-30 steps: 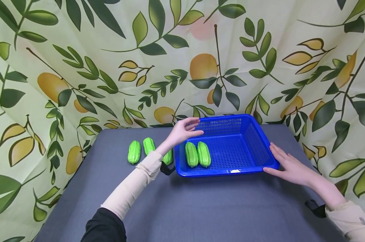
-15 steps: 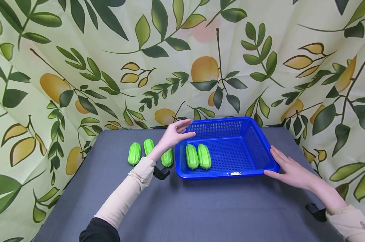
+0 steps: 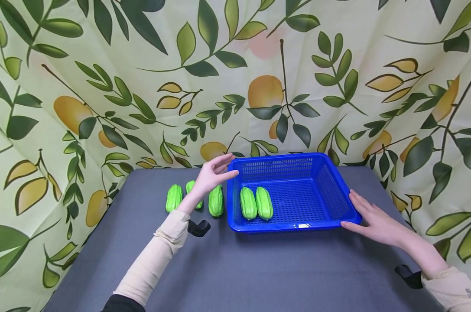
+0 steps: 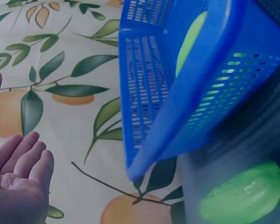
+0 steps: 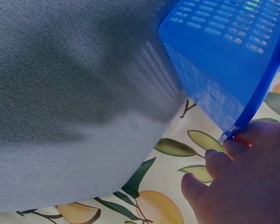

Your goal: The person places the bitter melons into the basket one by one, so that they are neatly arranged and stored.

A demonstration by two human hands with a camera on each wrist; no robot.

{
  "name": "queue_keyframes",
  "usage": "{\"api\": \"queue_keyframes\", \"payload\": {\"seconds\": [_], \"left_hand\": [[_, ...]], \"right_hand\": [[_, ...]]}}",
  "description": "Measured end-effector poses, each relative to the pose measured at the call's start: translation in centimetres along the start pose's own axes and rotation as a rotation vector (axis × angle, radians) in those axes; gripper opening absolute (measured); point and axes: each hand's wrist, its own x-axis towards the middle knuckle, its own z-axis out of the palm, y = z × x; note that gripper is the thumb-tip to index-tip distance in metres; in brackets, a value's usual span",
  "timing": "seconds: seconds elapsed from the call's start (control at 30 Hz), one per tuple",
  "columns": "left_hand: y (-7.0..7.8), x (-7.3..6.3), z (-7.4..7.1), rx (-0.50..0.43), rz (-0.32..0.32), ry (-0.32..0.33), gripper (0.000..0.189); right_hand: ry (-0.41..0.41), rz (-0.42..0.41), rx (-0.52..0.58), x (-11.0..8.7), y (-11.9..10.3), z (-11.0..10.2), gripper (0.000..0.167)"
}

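A blue plastic basket (image 3: 290, 225) stands on the table, two green ridged gourd-like vegetables (image 3: 264, 203) lying side by side at its left end. My right hand (image 3: 379, 223) rests against the basket's right rim, fingers fairly straight; the right wrist view shows fingertips (image 5: 235, 148) at the rim's corner. Just left of the basket, my left hand (image 3: 212, 175) hovers with fingers extended and holds nothing. Outside the basket on the left lie a green vegetable (image 3: 216, 201) beside its wall, another (image 3: 190, 187) partly hidden by my left hand and wrist, and a third (image 3: 174, 198) furthest left.
The grey table (image 3: 258, 273) extends in front of the basket. A leaf-and-fruit printed cloth (image 3: 219, 86) hangs behind the table and along both sides. Each wrist carries a black camera mount, one on the left (image 3: 199, 228) and one on the right (image 3: 408, 276).
My left hand has moved left, from over the basket's left rim to outside it, uncovering the nearest loose vegetable. My right hand stays at the rim. The view has shifted slightly.
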Motion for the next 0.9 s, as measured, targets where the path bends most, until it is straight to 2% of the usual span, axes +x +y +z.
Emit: {"api": "queue_keyframes", "payload": {"seconds": [0.3, 0.47, 0.73, 0.9], "left_hand": [[-0.5, -1.1, -1.0, -0.061, -0.017, 0.05, 0.059], [-0.7, -1.3, -1.3, -0.088, -0.016, 0.071, 0.059], [-1.3, -2.0, -1.9, -0.06, -0.039, 0.075, 0.059], [-1.8, -2.6, -2.6, -0.065, -0.047, 0.125, 0.059]], "right_hand": [[-0.002, 0.002, -0.001, 0.1, 0.0, 0.1, 0.093], [0.001, 0.007, -0.002, -0.1, 0.0, -0.1, 0.093], [-0.003, 0.005, 0.001, 0.1, 0.0, 0.0, 0.092], [-0.009, 0.009, 0.006, 0.0, 0.1, 0.1, 0.093]]}}
